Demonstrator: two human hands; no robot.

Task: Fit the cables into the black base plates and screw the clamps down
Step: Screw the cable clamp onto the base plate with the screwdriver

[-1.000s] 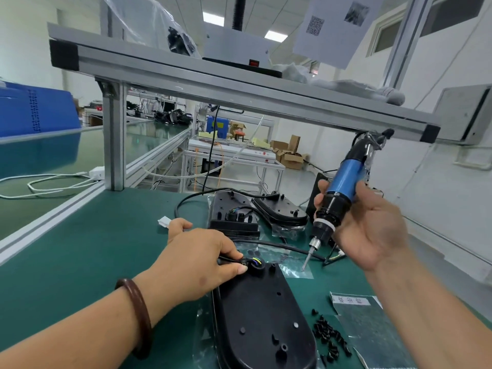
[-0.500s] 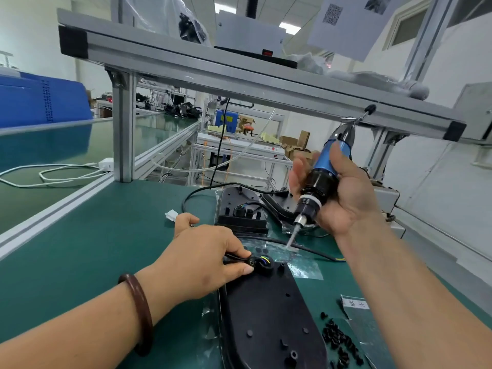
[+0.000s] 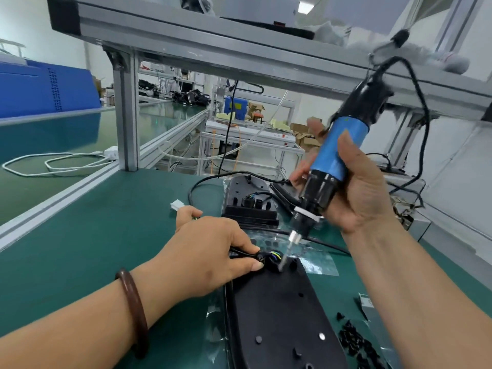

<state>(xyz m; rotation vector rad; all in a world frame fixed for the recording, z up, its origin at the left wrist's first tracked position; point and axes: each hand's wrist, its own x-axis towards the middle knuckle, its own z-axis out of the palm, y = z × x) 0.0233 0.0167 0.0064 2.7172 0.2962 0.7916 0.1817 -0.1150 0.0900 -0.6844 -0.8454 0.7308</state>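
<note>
A long black base plate [image 3: 282, 315] lies on the green bench in front of me. My left hand [image 3: 210, 254] pinches a black cable [image 3: 241, 252] with its clamp at the plate's far end, where coloured wires [image 3: 275, 255] show. My right hand [image 3: 356, 193] grips a blue and black electric screwdriver [image 3: 330, 166], tilted, with its bit tip [image 3: 282, 263] down on the plate just right of the clamp. Behind stands a second base plate [image 3: 239, 187] with a cable fitted in it.
A heap of small black screws [image 3: 356, 342] lies at the right of the plate, beside a plastic bag [image 3: 370, 307]. A clear bag [image 3: 316, 259] lies under the bit. A white connector [image 3: 177, 204] lies past my left hand. An aluminium frame post [image 3: 127, 113] stands at the left.
My right hand has brought the screwdriver down and leftward until its bit reaches the plate beside the clamp. My left hand has kept its hold on the cable.
</note>
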